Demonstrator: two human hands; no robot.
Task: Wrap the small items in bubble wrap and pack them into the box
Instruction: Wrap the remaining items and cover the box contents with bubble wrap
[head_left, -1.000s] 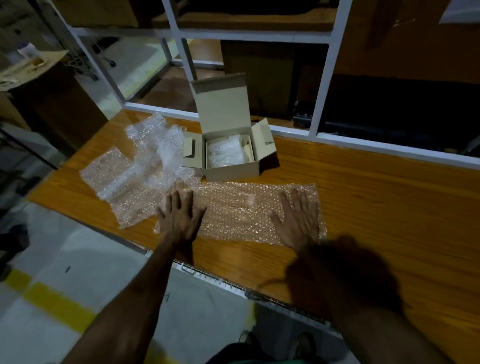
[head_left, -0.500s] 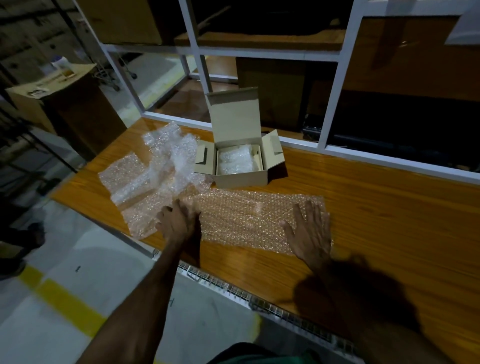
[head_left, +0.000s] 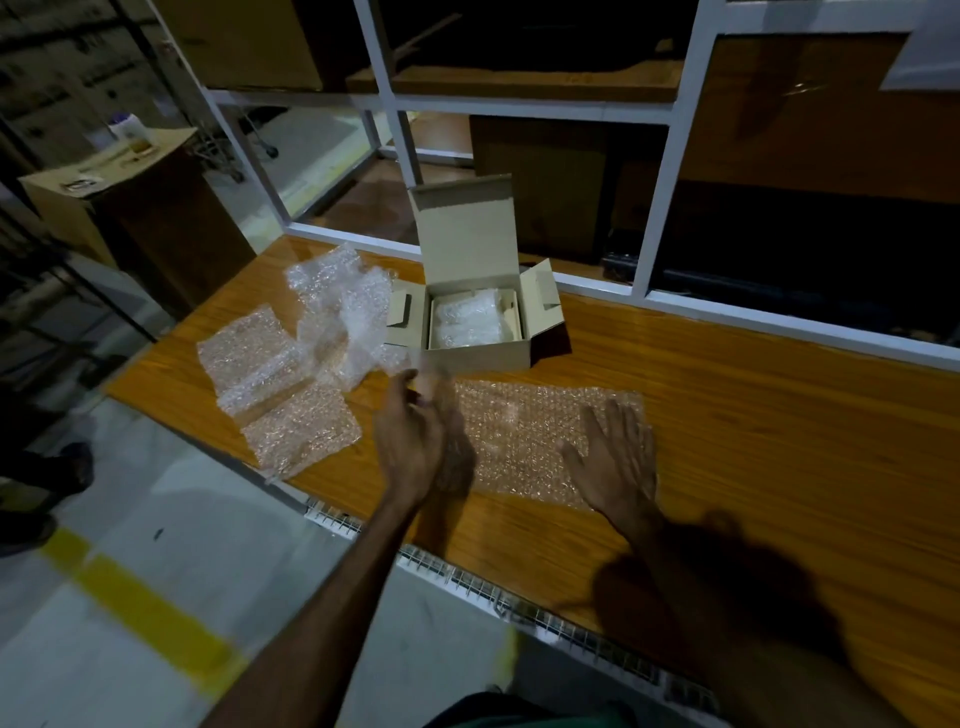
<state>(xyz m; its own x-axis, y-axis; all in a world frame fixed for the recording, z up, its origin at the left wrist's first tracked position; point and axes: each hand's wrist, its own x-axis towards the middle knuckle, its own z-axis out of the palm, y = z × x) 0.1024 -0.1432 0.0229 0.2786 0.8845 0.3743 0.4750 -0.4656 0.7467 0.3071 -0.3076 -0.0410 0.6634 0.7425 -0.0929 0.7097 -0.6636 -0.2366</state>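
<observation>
Hands over bubble wrap sheet (head_left: 524, 436) on the counter (head_left: 753, 415).
Right hand (head_left: 615, 462) lies flat on the sheet, fingers spread; left hand (head_left: 415, 436) is blurred, fingers seemingly loose, holding nothing. Box (head_left: 475, 312) stands open just behind, a wrapped bundle (head_left: 467, 325) inside.

Bare forearms (head_left: 332, 582), no sleeves; green garment (head_left: 519, 714) at waist.

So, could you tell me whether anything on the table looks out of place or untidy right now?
Mostly tidy. The box stands open with wrapped items inside, and the flat bubble wrap sheet lies smooth under the right hand. Only the loose bubble wrap pieces left of the box lie crumpled and overlapping.
</observation>
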